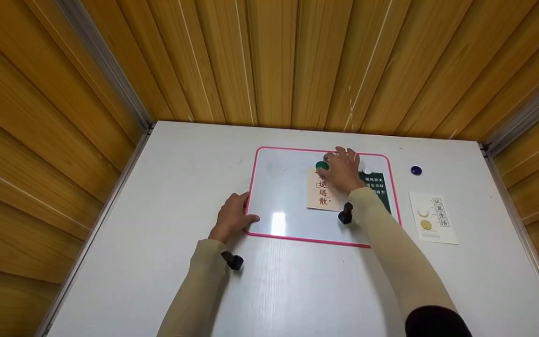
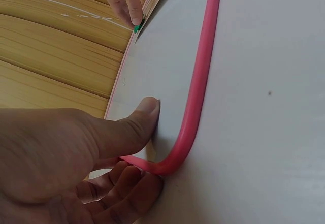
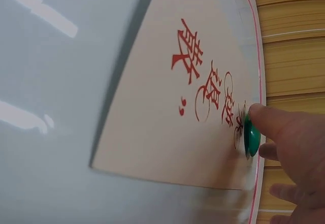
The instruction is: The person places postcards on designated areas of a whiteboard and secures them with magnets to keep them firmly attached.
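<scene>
A whiteboard [image 1: 279, 187] with a pink frame lies on the white table. My left hand [image 1: 233, 216] grips its lower left corner. In the left wrist view, the thumb is on the board's face and the curled fingers are at the pink edge [image 2: 195, 92]. Near the top edge, my right hand [image 1: 343, 169] pinches a round green magnet [image 3: 252, 136] between thumb and finger. That magnet sits at the top of a cream card [image 3: 152, 97] with red characters. To its right, a dark green card [image 1: 376, 180] with white text is partly covered by the right arm.
A pale round magnet [image 1: 367, 170] sits at the top of the dark green card. Right of the board, a dark blue magnet [image 1: 416, 170] and a white card [image 1: 433, 218] with a yellow drawing lie on the table [image 1: 124, 262]. Wood-patterned walls [image 1: 274, 61] enclose the back and sides.
</scene>
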Demonstrator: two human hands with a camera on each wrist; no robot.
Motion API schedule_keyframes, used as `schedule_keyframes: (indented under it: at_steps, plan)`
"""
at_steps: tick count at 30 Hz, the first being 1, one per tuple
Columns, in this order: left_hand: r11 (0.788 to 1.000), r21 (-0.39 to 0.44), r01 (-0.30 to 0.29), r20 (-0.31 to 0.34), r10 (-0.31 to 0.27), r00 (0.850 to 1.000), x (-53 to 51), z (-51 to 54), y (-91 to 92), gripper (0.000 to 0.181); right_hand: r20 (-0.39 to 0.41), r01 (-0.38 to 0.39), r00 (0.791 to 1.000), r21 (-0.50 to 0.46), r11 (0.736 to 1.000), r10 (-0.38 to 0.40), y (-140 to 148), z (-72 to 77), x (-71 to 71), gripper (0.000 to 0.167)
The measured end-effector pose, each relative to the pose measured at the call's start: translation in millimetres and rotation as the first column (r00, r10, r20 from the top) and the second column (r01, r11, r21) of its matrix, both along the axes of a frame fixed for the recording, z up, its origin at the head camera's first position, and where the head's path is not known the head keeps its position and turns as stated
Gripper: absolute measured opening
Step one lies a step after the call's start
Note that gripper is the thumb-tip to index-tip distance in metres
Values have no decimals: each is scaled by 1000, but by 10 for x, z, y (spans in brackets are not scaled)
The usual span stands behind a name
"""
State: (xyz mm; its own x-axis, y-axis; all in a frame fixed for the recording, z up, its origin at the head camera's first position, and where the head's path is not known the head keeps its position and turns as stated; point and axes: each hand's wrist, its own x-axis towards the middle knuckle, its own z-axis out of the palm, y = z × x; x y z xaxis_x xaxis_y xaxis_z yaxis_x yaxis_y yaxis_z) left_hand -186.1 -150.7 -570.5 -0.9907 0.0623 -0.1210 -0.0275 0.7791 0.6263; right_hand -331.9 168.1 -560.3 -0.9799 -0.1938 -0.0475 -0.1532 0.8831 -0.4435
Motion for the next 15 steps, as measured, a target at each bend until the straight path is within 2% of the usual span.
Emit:
schedule_keyframes:
  at_steps: [7, 15]
  plan:
    - [1000, 25, -3, -4, 3, 1000, 7, -26, -1, 67, -10, 3, 1000, -6, 1000, -3, 35, 19, 30, 55]
    - [1000, 20, 10, -25, -9, 1000, 28, -25, -10, 71, -35, -3, 999, -14, 1000, 2, 127, 79, 100, 54]
